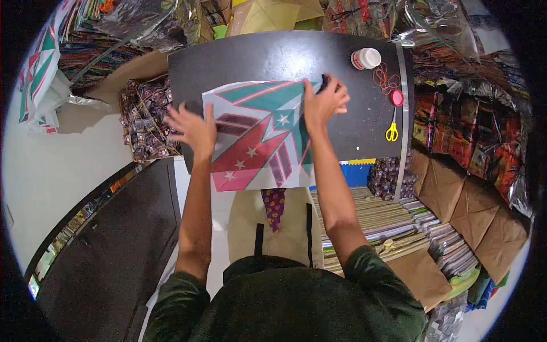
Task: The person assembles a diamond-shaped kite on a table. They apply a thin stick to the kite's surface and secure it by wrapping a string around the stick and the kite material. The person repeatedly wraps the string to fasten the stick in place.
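Observation:
A thin printed sheet (250, 154) in red, green, white and pink, with white stars, lies on the dark table (250, 57) and hangs over its near edge. At its left edge is my left hand (194, 131), with its fingers spread and its thumb beside the sheet. My right hand (325, 105) is at the sheet's far right corner. Its thumb points up, apart from the loosely curled fingers. A small black thing (325, 82) shows at the index finger; whether it is worn or held I cannot tell. Below the sheet hangs a purple patterned strip (274, 208).
On the table's right side are a white jar (366, 58), red string (384, 78), a red round lid-like thing (397, 98) and yellow-handled scissors (392, 131). A box of small wrapped items (149, 122) stands at the left. Stacked sheets (376, 222) lie at the lower right.

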`<state>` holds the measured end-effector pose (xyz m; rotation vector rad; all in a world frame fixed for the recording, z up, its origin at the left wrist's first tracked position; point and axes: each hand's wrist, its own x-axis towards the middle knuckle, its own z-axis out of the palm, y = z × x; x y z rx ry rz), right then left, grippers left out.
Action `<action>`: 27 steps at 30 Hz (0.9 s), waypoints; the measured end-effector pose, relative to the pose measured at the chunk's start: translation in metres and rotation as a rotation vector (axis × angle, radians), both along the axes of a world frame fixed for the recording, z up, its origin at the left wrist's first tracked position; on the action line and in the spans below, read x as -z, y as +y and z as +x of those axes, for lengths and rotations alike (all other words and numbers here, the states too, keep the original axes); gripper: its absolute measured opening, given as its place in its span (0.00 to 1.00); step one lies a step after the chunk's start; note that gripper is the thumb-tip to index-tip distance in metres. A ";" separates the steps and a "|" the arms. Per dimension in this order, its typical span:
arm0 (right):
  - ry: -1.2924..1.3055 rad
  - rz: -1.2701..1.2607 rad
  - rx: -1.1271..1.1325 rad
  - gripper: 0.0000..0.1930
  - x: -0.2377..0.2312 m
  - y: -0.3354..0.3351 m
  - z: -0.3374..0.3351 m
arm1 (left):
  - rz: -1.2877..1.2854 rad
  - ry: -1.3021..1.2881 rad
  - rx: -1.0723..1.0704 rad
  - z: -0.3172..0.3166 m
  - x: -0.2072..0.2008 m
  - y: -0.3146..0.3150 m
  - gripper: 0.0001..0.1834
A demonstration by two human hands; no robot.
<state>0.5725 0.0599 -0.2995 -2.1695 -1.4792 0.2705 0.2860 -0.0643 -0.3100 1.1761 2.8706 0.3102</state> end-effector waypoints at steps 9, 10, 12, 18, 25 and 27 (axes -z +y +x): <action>0.050 0.055 -0.043 0.17 -0.020 -0.030 0.120 | 0.177 -0.683 -0.104 -0.002 0.022 -0.249 0.42; 0.091 0.053 -0.101 0.16 -0.021 -0.041 0.124 | 0.199 -0.866 -0.152 -0.007 0.044 -0.271 0.41; 0.106 -0.032 -0.131 0.12 -0.020 -0.071 0.152 | 0.167 -1.258 -0.312 0.024 0.017 -0.248 0.38; 0.341 -0.085 -0.248 0.07 -0.029 -0.135 0.188 | 0.223 -1.553 -0.097 0.028 -0.021 -0.212 0.21; 0.476 -0.247 -0.293 0.12 -0.032 -0.134 0.203 | 0.092 -1.507 -0.043 0.047 -0.103 -0.213 0.16; 0.474 -0.253 -0.300 0.20 -0.009 -0.123 0.217 | 0.098 -1.486 0.007 0.060 -0.115 -0.210 0.16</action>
